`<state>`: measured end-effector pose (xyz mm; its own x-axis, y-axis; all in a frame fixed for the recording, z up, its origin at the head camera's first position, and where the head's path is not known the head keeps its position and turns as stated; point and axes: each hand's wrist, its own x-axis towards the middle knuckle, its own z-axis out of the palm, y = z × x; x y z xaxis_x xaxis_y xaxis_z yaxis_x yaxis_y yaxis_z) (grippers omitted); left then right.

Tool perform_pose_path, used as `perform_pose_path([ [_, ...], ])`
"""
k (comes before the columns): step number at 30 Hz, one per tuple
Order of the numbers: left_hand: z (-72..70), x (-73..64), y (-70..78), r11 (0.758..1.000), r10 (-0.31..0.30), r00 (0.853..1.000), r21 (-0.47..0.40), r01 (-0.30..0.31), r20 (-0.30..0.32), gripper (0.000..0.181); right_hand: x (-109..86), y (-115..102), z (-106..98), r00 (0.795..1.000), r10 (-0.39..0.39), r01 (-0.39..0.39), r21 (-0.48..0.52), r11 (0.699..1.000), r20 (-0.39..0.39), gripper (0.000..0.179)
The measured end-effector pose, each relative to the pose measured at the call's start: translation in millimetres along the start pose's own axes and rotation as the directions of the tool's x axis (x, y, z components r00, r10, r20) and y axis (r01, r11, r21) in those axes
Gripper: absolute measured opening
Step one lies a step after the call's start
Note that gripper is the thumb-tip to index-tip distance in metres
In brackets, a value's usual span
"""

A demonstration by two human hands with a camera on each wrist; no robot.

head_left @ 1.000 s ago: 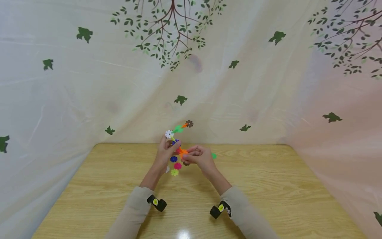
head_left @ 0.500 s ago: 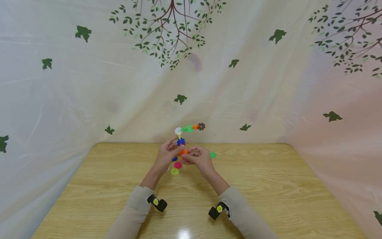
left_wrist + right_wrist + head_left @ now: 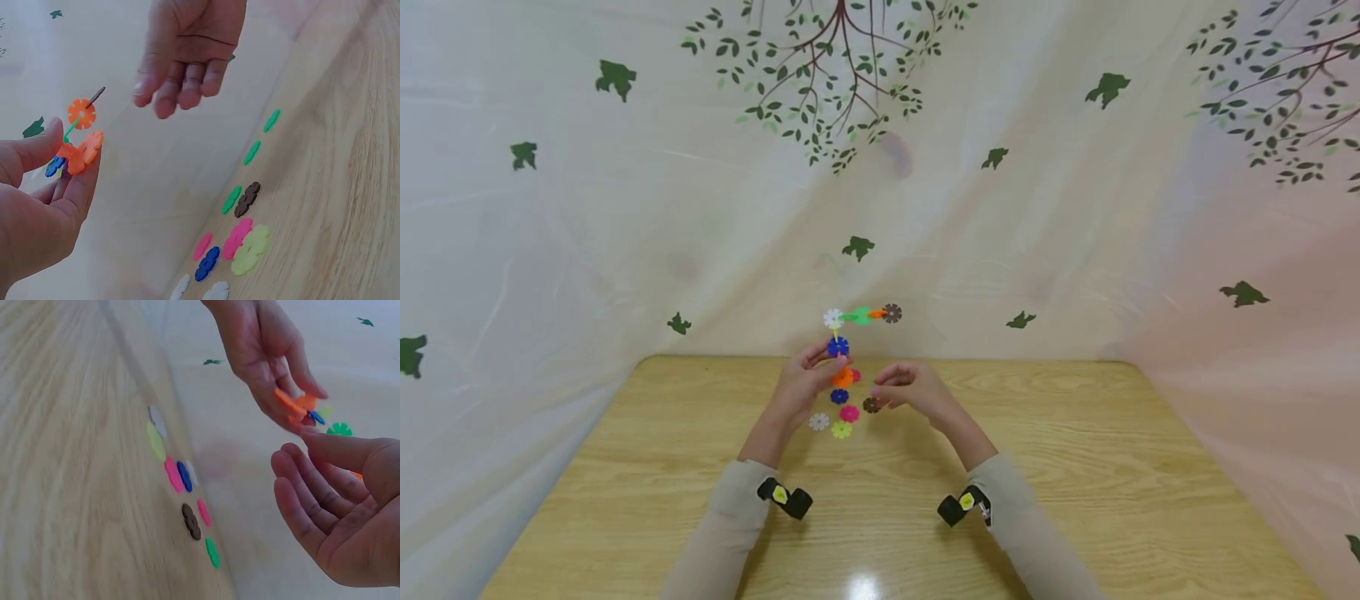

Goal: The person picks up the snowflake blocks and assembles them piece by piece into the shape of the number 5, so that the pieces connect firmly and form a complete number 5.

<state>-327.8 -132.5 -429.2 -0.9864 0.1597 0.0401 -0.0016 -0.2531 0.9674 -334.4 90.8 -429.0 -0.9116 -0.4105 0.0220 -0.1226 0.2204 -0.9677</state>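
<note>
A person's left hand (image 3: 797,385) pinches a chain of flower-shaped discs (image 3: 838,347) that rises above the table (image 3: 1075,467) and bends rightward at its white disc (image 3: 832,318), while the right hand (image 3: 919,392), empty and loosely curled, hovers just right, nearer the loose brown disc (image 3: 870,406) below

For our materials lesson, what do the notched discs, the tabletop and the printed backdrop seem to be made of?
Notched discs: probably plastic, smooth, from their even colours and crisp slots.
Tabletop: wood or wood-look laminate, glossy, showing grain and a bright reflection.
Printed backdrop: fabric or plastic sheeting, soft sheen, judging by creases catching light.
</note>
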Motion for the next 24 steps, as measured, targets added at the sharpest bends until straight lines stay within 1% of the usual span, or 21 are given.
perform_pose_path([
  [4, 0.0, 1.1, 2.3, 0.999, -0.02, 1.0, 0.03, 0.021, -0.004, 0.047, 5.7, 1, -9, 0.999, -0.001, 0.006, -0.102, 0.995, 0.053, 0.034],
  [8, 0.2, 1.3, 2.7, 0.998, -0.018, 1.0, 0.053, 0.018, -0.002, 0.037, 12.5, 4, -13, 0.994, -0.005, 0.025, -0.189, 0.982, 0.107, 0.031],
  [11, -0.1, 1.2, 1.8, 0.998, -0.012, 1.0, 0.057, 0.011, 0.005, 0.032, 18.4, 8, -15, 0.989, -0.005, 0.04, -0.234, 0.971, 0.149, 0.029],
  [16, -0.5, 0.5, 0.6, 0.997, -0.01, 1.0, 0.076, 0.009, 0.013, 0.031, 27.8, 21, -14, 0.98, -0.003, 0.062, -0.289, 0.955, 0.199, 0.026],
  [20, -0.8, -0.3, 0.3, 0.996, -0.015, 1.0, 0.088, 0.014, 0.013, 0.027, 34.1, 28, -11, 0.979, 0.015, 0.061, -0.364, 0.93, 0.202, 0.029],
  [24, -0.7, -0.3, -1.7, 0.997, -0.011, 1.0, 0.083, 0.009, 0.024, 0.025, 40.1, 33, -11, 0.975, 0.006, 0.093, -0.433, 0.897, 0.222, 0.031],
])
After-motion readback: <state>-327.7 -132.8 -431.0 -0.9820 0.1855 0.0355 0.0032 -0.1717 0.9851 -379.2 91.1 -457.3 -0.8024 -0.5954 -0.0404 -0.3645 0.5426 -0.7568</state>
